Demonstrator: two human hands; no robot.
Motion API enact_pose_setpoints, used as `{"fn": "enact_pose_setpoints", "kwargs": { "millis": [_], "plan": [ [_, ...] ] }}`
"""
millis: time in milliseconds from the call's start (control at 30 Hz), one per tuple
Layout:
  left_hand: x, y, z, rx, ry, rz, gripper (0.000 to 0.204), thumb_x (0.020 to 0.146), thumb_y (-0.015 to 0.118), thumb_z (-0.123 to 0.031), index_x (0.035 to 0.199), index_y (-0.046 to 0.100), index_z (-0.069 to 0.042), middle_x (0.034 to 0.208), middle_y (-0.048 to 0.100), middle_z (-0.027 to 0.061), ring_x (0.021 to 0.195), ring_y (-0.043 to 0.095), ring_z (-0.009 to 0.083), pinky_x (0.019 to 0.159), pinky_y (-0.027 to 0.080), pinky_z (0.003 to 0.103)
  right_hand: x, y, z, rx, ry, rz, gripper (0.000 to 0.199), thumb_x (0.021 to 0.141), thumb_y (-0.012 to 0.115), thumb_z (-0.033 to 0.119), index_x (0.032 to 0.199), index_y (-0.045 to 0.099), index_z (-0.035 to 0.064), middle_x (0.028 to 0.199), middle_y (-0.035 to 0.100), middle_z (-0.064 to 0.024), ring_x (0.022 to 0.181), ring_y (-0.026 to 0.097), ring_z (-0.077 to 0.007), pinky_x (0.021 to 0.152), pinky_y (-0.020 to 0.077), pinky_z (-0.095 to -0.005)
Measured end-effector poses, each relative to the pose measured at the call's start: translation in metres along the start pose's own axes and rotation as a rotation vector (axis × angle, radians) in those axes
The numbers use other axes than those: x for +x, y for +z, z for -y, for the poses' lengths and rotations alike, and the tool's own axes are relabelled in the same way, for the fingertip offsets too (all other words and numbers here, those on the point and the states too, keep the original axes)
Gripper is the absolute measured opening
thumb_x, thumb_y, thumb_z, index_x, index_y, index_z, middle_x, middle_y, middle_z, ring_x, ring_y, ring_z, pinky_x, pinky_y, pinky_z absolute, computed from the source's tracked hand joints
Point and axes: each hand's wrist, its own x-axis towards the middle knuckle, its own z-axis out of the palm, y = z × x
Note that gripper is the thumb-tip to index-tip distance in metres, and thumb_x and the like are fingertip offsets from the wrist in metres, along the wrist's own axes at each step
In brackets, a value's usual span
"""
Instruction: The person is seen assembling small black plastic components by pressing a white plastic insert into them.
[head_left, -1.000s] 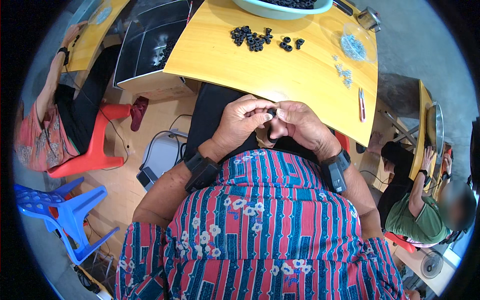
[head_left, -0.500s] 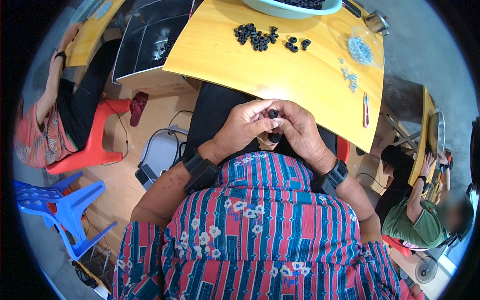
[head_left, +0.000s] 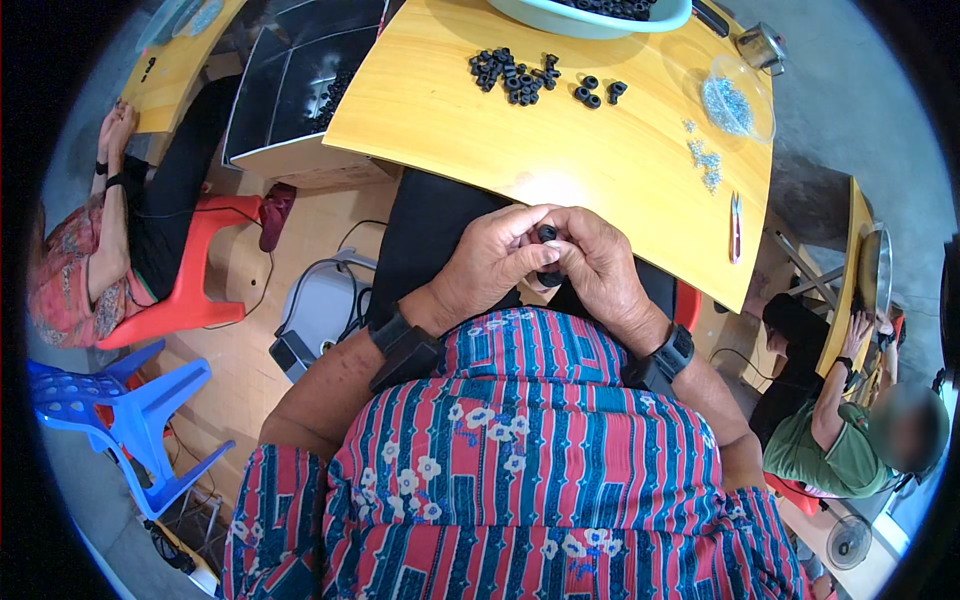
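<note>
Just off the near edge of the yellow table [head_left: 420, 120], my two hands meet over my lap. Between them is a small black rubber-like part [head_left: 548, 278], its rounded ends showing above and below my fingertips. My left hand [head_left: 490, 258] pinches it from the left, thumb toward the middle. From the other side, my right hand [head_left: 600, 262] closes on it too, with thumb and fingers bent. The fingers hide the part's middle. On the table beyond lies a cluster of similar black parts [head_left: 505, 75], with a few more [head_left: 588, 92] to their right.
A pale blue basin [head_left: 590, 22] of black parts stands at the far edge. Toward the right are a clear dish of small silvery pieces [head_left: 727, 105], a loose pile [head_left: 705, 165], red-handled snips [head_left: 736, 228] and a metal cup [head_left: 760, 48]. An open box [head_left: 285, 85] stands left. Co-workers sit either side.
My hands stay together on the black part, with only a slight shift of the fingers. The co-worker at left has drawn an outstretched arm back, hands now together at the table edge.
</note>
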Motion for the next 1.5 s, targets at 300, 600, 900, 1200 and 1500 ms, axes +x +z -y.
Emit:
{"fn": "enact_pose_setpoints", "kwargs": {
  "millis": [300, 600, 900, 1200, 1500],
  "plan": [
    [-0.003, 0.004, 0.003, -0.118, -0.025, -0.029, 0.038, 0.09, 0.055, -0.01, 0.123, 0.048, 0.006, 0.101, 0.058, 0.007, 0.088, 0.057, 0.0089, 0.078, 0.047, 0.022, -0.001, 0.006, 0.0, 0.179, 0.075, 0.004, 0.02, 0.083, 0.05, -0.003, 0.103, 0.053, -0.0033, 0.084, 0.058, -0.0144, 0.072, 0.061, -0.0201, 0.067, 0.0504, -0.0303],
    [-0.001, 0.008, 0.011, -0.16, -0.009, -0.081, 0.036, 0.09, 0.055, -0.012, 0.121, 0.049, 0.006, 0.087, 0.058, 0.0069, 0.071, 0.06, 0.0072, 0.061, 0.052, 0.019, -0.001, 0.006, 0.003, 0.086, 0.057, 0.006, 0.019, 0.086, 0.047, -0.002, 0.104, 0.051, -0.0043, 0.082, 0.059, -0.0145, 0.074, 0.063, -0.0205, 0.067, 0.051, -0.0308],
    [0.0, 0.007, 0.011, -0.11, -0.001, -0.118, 0.034, 0.091, 0.053, -0.011, 0.12, 0.05, 0.006, 0.088, 0.059, 0.007, 0.074, 0.059, 0.0071, 0.064, 0.052, 0.02, 0.005, 0.01, -0.005, 0.073, 0.076, -0.017, 0.017, 0.088, 0.047, 0.003, 0.103, 0.052, -0.0041, 0.071, 0.06, -0.0098, 0.067, 0.063, -0.0172, 0.063, 0.05, -0.0287],
    [-0.003, 0.0, 0.021, -0.322, -0.093, -0.006, 0.046, 0.097, 0.046, -0.028, 0.13, 0.044, 0.005, 0.096, 0.055, 0.003, 0.083, 0.055, 0.0092, 0.081, 0.049, 0.025, -0.016, -0.042, -0.014, 0.872, 0.332, 0.108, 0.036, 0.09, 0.057, 0.031, 0.104, 0.056, -0.0024, 0.075, 0.051, -0.0023, 0.057, 0.048, -0.0109, 0.065, 0.0518, -0.0299],
    [0.004, -0.003, 0.024, -0.196, -0.171, -0.03, 0.038, 0.097, 0.045, -0.019, 0.128, 0.047, 0.003, 0.086, 0.051, -0.0008, 0.075, 0.051, 0.0046, 0.08, 0.05, 0.025, -0.095, -0.115, -0.022, 0.972, 0.212, -0.346, 0.032, 0.089, 0.057, 0.025, 0.103, 0.056, -0.0039, 0.078, 0.053, -0.005, 0.062, 0.052, -0.0124, 0.067, 0.054, -0.0354]
  ]
}}
